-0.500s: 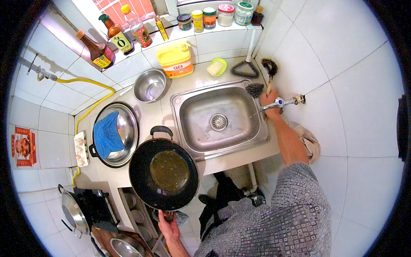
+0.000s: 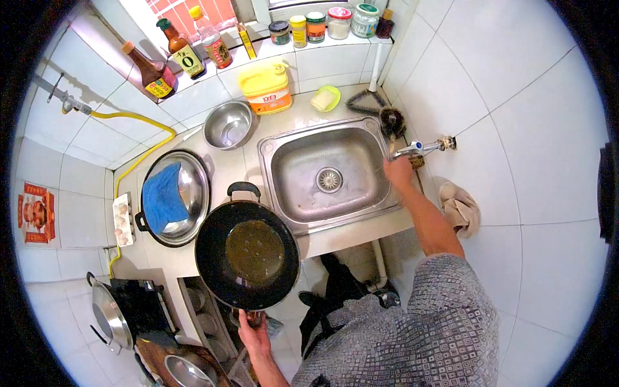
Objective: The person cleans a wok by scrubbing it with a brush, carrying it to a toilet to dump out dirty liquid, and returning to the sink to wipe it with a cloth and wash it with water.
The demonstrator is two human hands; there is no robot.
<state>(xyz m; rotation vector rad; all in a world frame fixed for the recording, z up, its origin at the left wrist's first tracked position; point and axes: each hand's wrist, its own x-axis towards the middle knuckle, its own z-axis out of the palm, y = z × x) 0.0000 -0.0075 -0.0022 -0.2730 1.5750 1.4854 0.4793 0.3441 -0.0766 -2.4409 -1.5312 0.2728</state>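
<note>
The black wok (image 2: 213,258) has brownish liquid with bubbles pooled in it. My left hand (image 2: 255,332) is closed on the wok's near handle, keeping it by the counter's front edge, left of the sink. A second loop handle (image 2: 244,188) sticks out on the wok's far side. At the sink's right rim, my right hand (image 2: 398,171) is closed around the handle of a dark, round-headed pot brush (image 2: 392,121). The brush head points away from me, over the sink's far right corner. Just above this hand is the faucet (image 2: 412,149).
The steel sink (image 2: 296,193) holds no dishes. Behind it stand a yellow detergent jug (image 2: 265,89), a metal bowl (image 2: 228,126) and soap on a green dish (image 2: 325,99). A blue cloth (image 2: 164,200) covers part of a lidded pan (image 2: 193,222). A beige cloth (image 2: 459,209) hangs at right.
My right hand has drawn the pot brush left and toward me, from beside the wall to the sink's right rim. My left hand still holds the wok, which has barely moved.
</note>
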